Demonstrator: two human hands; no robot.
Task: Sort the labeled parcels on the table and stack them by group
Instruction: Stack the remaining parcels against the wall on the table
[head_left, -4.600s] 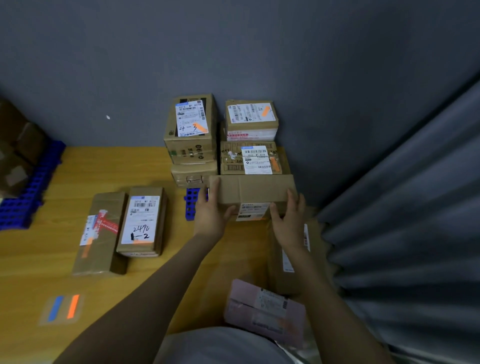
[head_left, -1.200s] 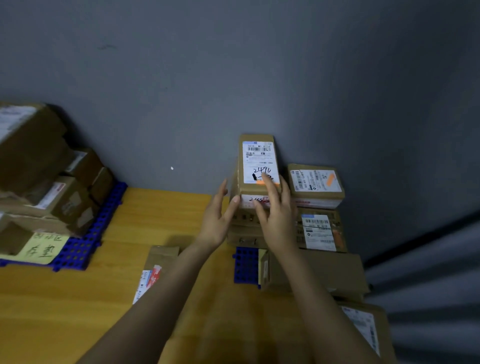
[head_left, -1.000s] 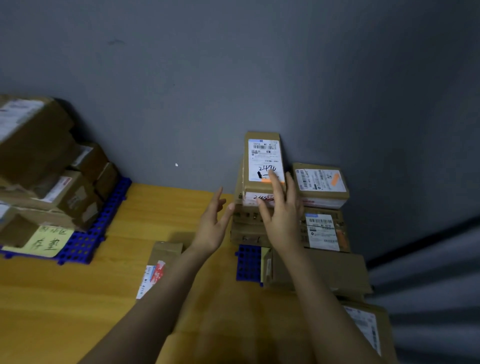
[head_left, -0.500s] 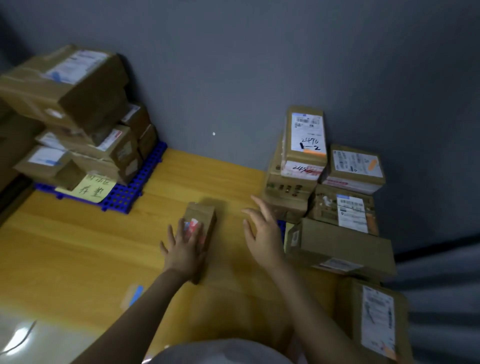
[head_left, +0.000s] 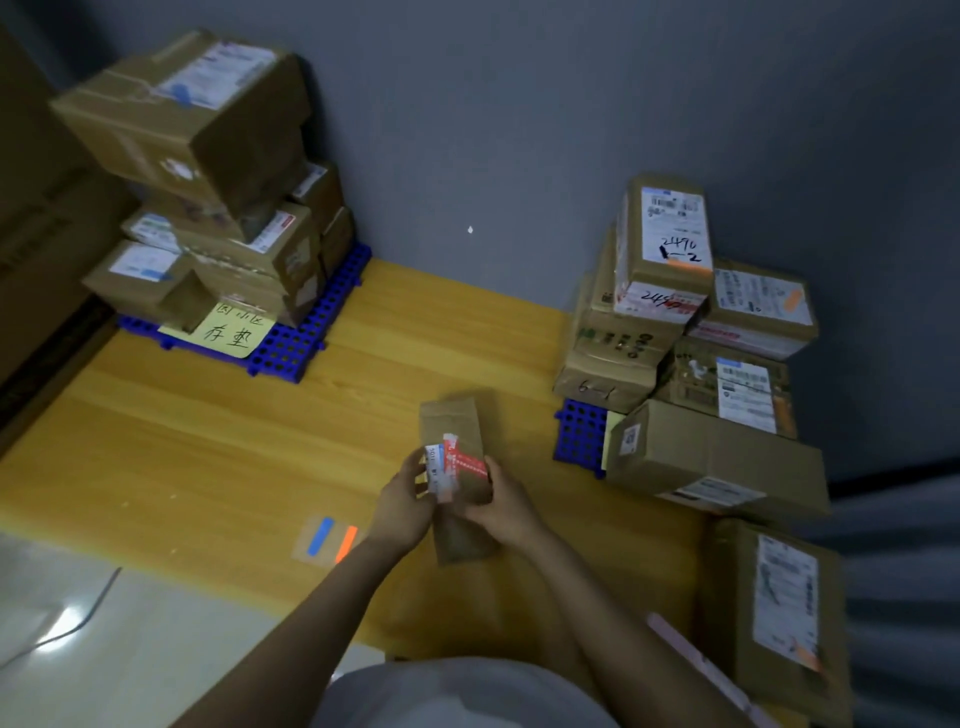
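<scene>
grey wall (head_left: 519, 104), blue and orange tape strips (head_left: 331, 538), grey curtain (head_left: 904, 571)

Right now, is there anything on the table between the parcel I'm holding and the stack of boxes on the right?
Nothing visible. Both hands, left hand and right hand, hold the narrow parcel above the table. The wood between it and the right stack on its blue mat is bare.

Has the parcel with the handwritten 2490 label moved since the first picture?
Yes. The 2490 parcel left the wooden table and now tops the right stack by the wall.
</scene>
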